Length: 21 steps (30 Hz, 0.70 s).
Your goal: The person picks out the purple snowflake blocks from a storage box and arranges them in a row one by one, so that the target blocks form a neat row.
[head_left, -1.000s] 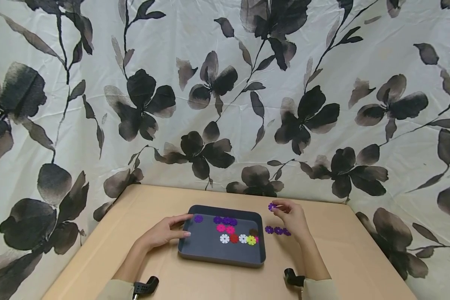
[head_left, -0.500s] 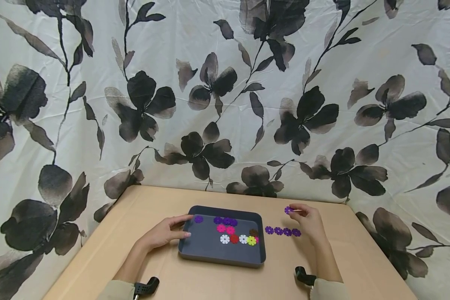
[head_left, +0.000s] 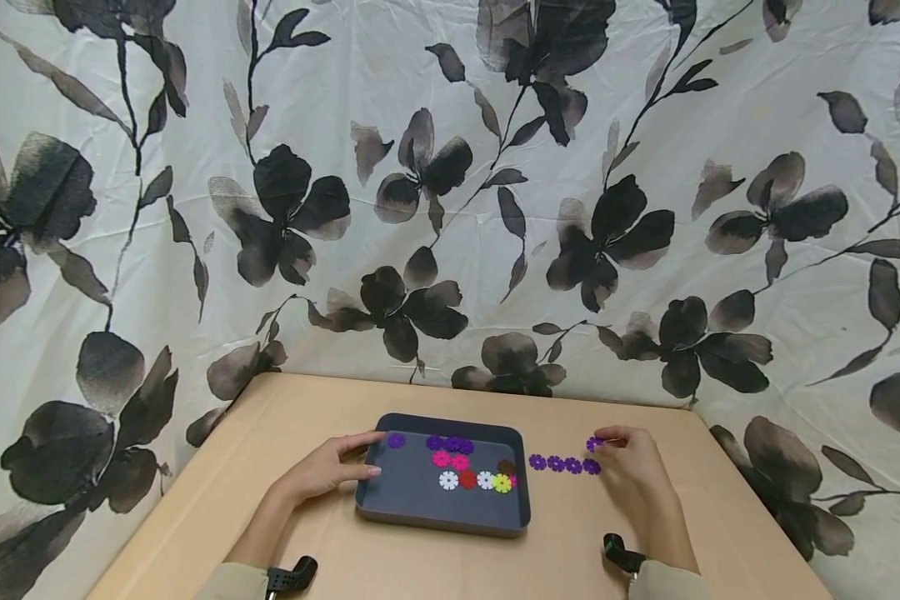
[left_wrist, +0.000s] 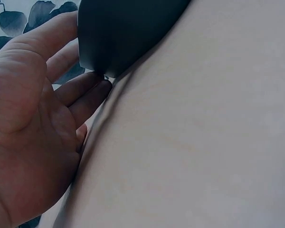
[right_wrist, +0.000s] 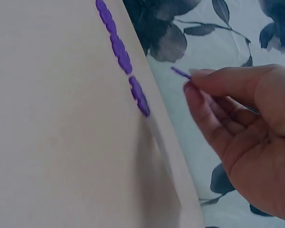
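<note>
At the dark grey tray [head_left: 412, 507], my left hand [head_left: 317, 468] holds the left edge. In the left wrist view my thumb passes behind the tray's wall [left_wrist: 128, 28] and other fingertips touch its lower corner. Between thumb and fingertips, my right hand [head_left: 633, 462] pinches a purple notched disc [head_left: 592, 444], seen edge-on as a thin purple sliver [right_wrist: 180, 72] in the right wrist view. This disc is above the table, close to the right end of a row of purple discs [head_left: 557, 463] lying right of the tray.
Inside the tray lie more notched discs: several purple [head_left: 450, 443], two pink [head_left: 450, 460], white [head_left: 448, 480], red [head_left: 467, 479], yellow [head_left: 502, 482] and brown [head_left: 506, 467]. Behind the light wooden table [head_left: 435, 567] hangs a floral cloth [head_left: 450, 250].
My right hand has moved right, then down toward the row's right end, still pinching the purple disc. The row's rightmost disc has come into full view. My left hand stays at the tray.
</note>
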Motion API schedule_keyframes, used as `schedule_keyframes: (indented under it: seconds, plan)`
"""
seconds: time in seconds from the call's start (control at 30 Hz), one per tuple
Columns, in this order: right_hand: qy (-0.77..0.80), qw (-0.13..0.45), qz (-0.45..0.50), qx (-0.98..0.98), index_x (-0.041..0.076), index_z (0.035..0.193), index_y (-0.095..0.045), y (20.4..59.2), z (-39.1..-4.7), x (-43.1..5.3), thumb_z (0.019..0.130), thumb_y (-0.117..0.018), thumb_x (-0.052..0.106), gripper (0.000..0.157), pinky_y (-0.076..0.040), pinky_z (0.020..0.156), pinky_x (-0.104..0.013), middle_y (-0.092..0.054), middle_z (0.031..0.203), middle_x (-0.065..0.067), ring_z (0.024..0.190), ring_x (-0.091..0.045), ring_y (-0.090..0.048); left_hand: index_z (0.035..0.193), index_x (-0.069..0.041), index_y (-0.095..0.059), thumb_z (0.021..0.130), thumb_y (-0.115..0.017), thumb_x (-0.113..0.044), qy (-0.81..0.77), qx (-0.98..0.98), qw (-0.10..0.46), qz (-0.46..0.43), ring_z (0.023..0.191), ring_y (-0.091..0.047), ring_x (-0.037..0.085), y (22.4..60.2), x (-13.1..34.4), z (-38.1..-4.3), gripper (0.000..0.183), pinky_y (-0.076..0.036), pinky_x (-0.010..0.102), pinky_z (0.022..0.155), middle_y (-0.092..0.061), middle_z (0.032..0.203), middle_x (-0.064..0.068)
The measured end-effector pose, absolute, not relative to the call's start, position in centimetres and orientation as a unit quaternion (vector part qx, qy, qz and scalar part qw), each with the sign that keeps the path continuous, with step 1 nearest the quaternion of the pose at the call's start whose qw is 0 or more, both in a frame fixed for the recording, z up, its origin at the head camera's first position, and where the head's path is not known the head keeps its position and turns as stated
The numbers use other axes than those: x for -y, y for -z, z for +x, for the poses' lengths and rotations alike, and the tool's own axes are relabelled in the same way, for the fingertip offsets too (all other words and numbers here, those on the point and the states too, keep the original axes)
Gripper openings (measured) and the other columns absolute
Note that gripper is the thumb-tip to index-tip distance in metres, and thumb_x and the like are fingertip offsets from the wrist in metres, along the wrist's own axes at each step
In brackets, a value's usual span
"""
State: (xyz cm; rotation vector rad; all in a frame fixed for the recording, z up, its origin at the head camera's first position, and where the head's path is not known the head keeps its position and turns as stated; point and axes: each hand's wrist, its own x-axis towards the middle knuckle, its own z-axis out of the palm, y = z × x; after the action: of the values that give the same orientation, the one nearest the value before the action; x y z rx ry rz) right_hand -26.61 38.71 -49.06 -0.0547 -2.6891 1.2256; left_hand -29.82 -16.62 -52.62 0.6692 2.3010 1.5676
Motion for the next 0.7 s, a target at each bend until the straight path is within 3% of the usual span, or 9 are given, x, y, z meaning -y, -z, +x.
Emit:
schedule_keyframes:
  seconds: [0.2, 0.43, 0.7]
  plan:
    - [-0.398, 0.053, -0.047, 0.915, -0.008, 0.115, -0.072, 49.0, -25.8, -39.7, 0.094, -0.068, -0.003, 0.023, -0.060, 0.087, -0.043, -0.075, 0.109, -0.023, 0.097, -0.027, -0.070, 0.154, -0.013, -0.052, 0.094, -0.079, -0.027, -0.538, -0.798, 0.135, 0.237, 0.156, -0.030, 0.038, 52.6, 16.7, -29.9, 0.067, -0.024, 0.056, 0.128, -0.039, 0.166, 0.016]
    - [-0.397, 0.028, -0.065, 0.915, -0.008, 0.111, -0.073, 49.4, -25.6, -40.2, 0.092, -0.070, -0.006, 0.019, -0.057, 0.079, -0.031, -0.075, 0.103, -0.019, 0.093, -0.025, -0.067, 0.155, -0.011, -0.051, 0.094, -0.080, -0.030, -0.543, -0.793, 0.135, 0.241, 0.156, -0.030, 0.039, 52.5, 16.7, -29.9, 0.070, -0.025, 0.054, 0.128, -0.039, 0.166, 0.016]
    - [-0.381, 0.016, -0.071, 0.922, -0.006, 0.104, -0.074, 49.6, -25.5, -40.6, 0.089, -0.073, -0.005, 0.014, -0.053, 0.069, -0.028, -0.074, 0.095, -0.013, 0.086, -0.024, -0.063, 0.155, -0.011, -0.051, 0.094, -0.079, -0.029, -0.541, -0.794, 0.137, 0.240, 0.156, -0.030, 0.038, 52.4, 16.7, -29.9, 0.070, -0.025, 0.054, 0.128, -0.040, 0.165, 0.015]
